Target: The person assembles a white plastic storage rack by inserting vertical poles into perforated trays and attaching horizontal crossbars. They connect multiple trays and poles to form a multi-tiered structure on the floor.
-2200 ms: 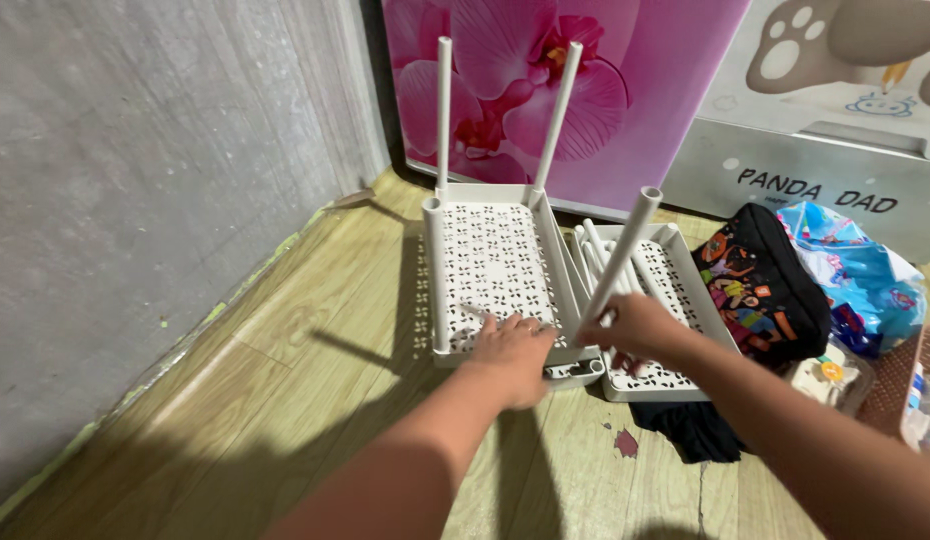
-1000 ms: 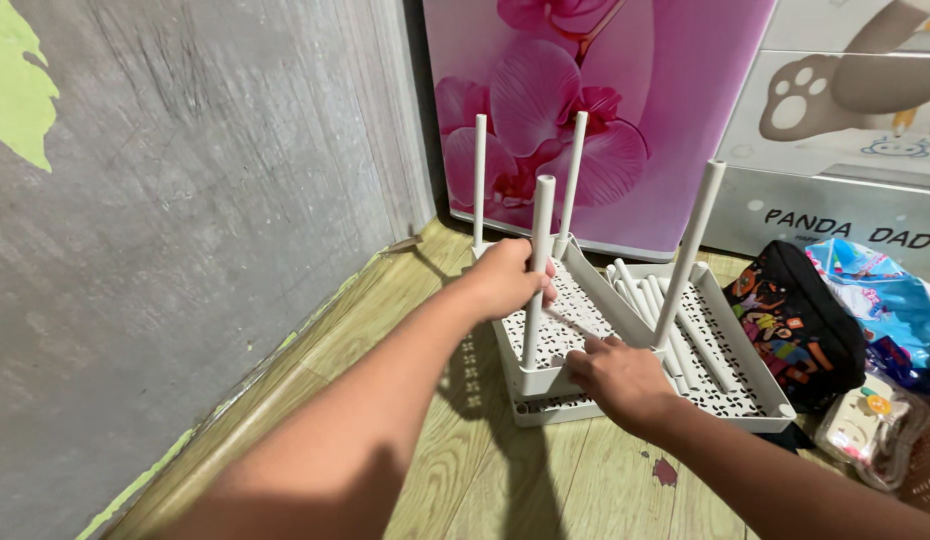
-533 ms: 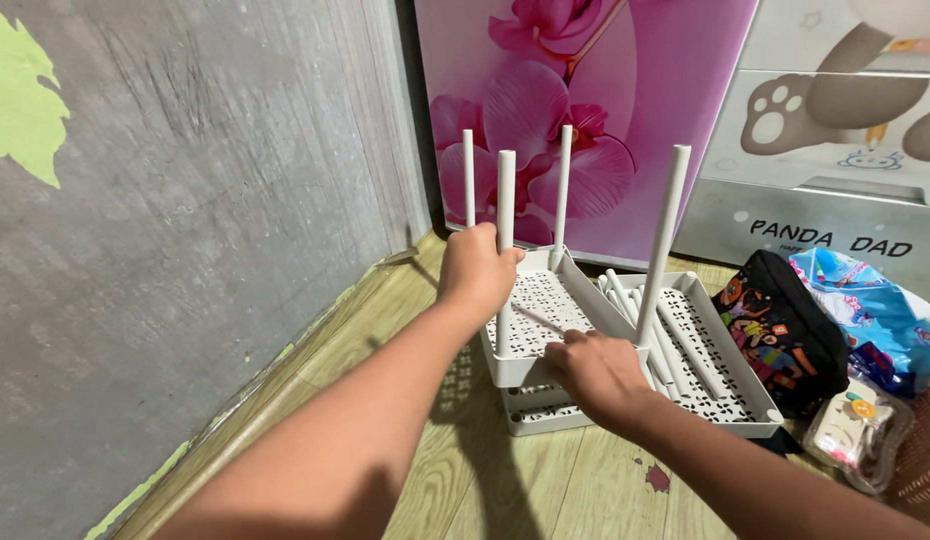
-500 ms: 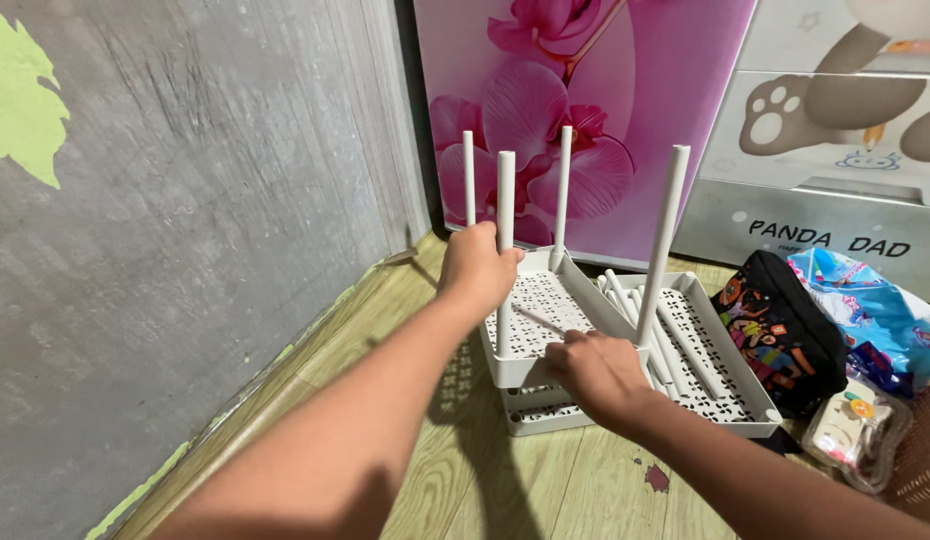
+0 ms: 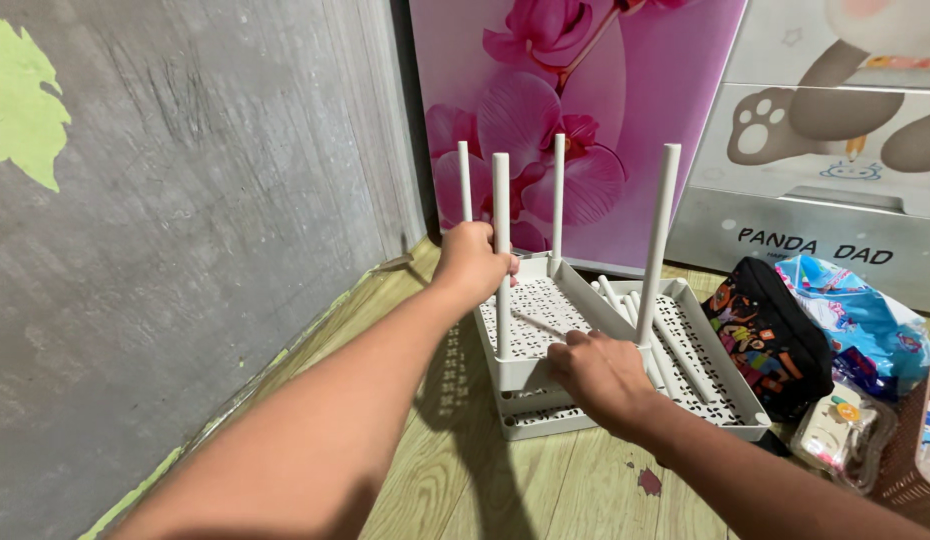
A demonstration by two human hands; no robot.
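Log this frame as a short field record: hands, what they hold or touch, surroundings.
left hand: closed around the near-left white pole, which stands upright in the top tray
right hand: resting on the tray's near edge, at the foot of the near-right pole
poles: four upright, one at each corner
stack: top tray sits over a lower tray
side tray: to the right, holds loose poles
floor: wood planks
nearby: black patterned bag, grey wall
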